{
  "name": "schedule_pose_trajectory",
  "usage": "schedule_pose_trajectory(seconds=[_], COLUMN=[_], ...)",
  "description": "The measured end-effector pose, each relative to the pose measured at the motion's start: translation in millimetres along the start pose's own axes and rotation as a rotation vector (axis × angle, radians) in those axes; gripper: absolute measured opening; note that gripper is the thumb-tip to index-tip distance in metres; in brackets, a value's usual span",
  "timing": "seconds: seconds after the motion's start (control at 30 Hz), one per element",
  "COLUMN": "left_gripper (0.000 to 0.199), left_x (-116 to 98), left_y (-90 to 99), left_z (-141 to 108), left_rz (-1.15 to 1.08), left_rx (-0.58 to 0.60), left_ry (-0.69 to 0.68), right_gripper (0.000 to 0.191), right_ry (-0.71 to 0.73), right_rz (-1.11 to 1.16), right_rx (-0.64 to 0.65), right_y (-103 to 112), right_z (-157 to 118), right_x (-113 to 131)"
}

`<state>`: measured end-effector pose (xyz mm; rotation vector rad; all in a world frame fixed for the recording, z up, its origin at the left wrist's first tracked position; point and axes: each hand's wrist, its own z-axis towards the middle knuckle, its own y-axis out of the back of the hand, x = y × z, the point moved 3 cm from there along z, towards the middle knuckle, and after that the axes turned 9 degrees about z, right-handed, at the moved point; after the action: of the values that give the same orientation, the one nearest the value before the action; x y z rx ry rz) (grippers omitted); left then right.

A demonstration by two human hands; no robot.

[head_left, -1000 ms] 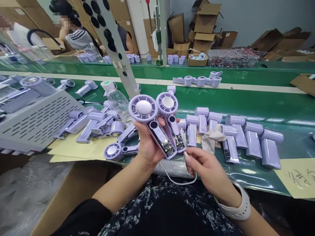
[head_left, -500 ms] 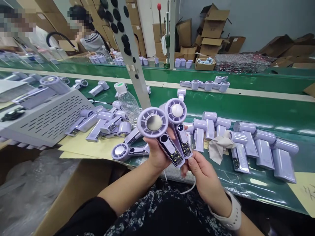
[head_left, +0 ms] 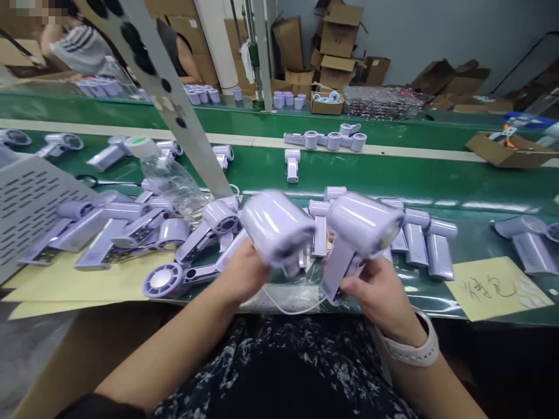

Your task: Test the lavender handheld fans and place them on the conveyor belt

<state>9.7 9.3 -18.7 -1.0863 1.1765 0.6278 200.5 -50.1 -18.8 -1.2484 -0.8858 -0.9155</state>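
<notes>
My left hand [head_left: 243, 272] is closed around a lavender handheld fan [head_left: 276, 222], its round head tilted toward the right and slightly blurred. In my right hand [head_left: 382, 294] is a second lavender handheld fan [head_left: 360, 221], gripped by its handle with the head on top. The two fans are apart, held over the table's front edge. A thin white cable [head_left: 292, 313] loops between my hands; where its ends go is hidden. Behind them stand several more handheld fans [head_left: 416, 244]. Left of my left hand, another fan [head_left: 163, 279] lies with its ringed end facing up.
A slanted metal post [head_left: 174, 110] rises behind my left hand, near a clear plastic bottle [head_left: 170, 177]. A pile of fans [head_left: 105, 233] lies on yellow paper [head_left: 100, 285]. On the right is a handwritten yellow sheet [head_left: 493, 288]. Co-workers [head_left: 85, 46] sit across the line.
Both fans were together in my left hand, circuit boards showing; now each hand holds one, turned over. My view has swung right, and the rag and nearby row of fans look different.
</notes>
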Motion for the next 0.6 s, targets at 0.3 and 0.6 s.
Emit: schedule_pose_trajectory(seconds=[0.3, 0.6], left_gripper=[0.048, 0.04], left_x=[1, 10], left_y=[-32.1, -22.3], left_z=[-7, -9], left_rz=[-0.187, -0.034], left_rx=[0.186, 0.239], left_ry=[0.107, 0.053], right_gripper=[0.026, 0.031], right_ry=[-0.027, -0.105], right_rz=[0.225, 0.209], right_rx=[-0.133, -0.119], right_y=[8, -7], right_z=[-8, -8], right_x=[0, -12])
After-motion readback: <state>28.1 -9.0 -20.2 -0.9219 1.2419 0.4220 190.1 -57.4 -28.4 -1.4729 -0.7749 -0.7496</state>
